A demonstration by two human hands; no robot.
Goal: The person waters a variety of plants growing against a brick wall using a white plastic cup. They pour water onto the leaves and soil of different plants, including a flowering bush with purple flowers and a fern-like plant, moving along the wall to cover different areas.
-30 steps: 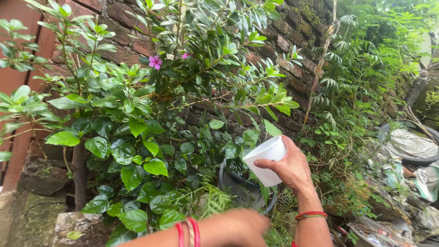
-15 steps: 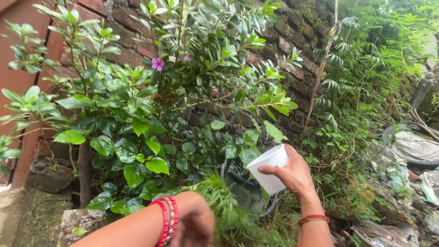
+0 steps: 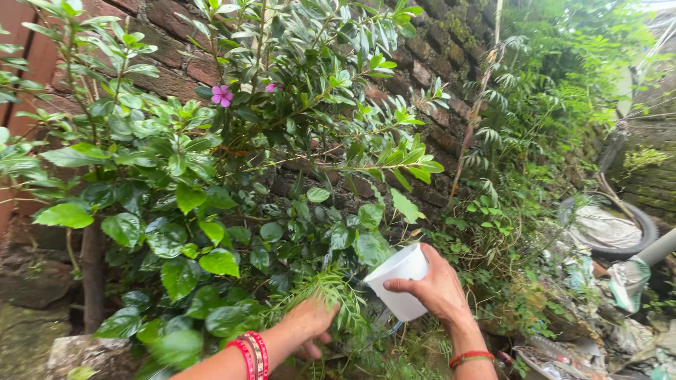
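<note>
Left hand: the left hand [image 3: 308, 325] is seen low in the view, pushed in among feathery fern-like fronds [image 3: 325, 295]; the fingers are curled, but whether a stem is gripped cannot be told, since the leaves cover them.
Left wrist: red bangles [image 3: 250, 354] are worn on it.
Right hand: the right hand [image 3: 436, 287] is closed around a white cup [image 3: 398, 281], held from the side with the thumb laid across the cup's lower wall.
Right wrist: a red thread band [image 3: 470, 358] is tied around it.
White cup: it is held tilted, mouth turned up and to the left, just right of the left hand and above the base of the plants; its contents cannot be seen.
Near plants: broad glossy green leaves [image 3: 176, 232] are spread to the left of both hands.
Stone: a rough grey block [image 3: 77, 350] is seen at the lower left.
Flower: a small pink flower [image 3: 222, 95] is set high in the bush.
Wall: an old brick wall [image 3: 422, 77] stands behind the foliage.
Far right: an old tyre [image 3: 611, 229] filled with pale debris lies among weeds.
</note>
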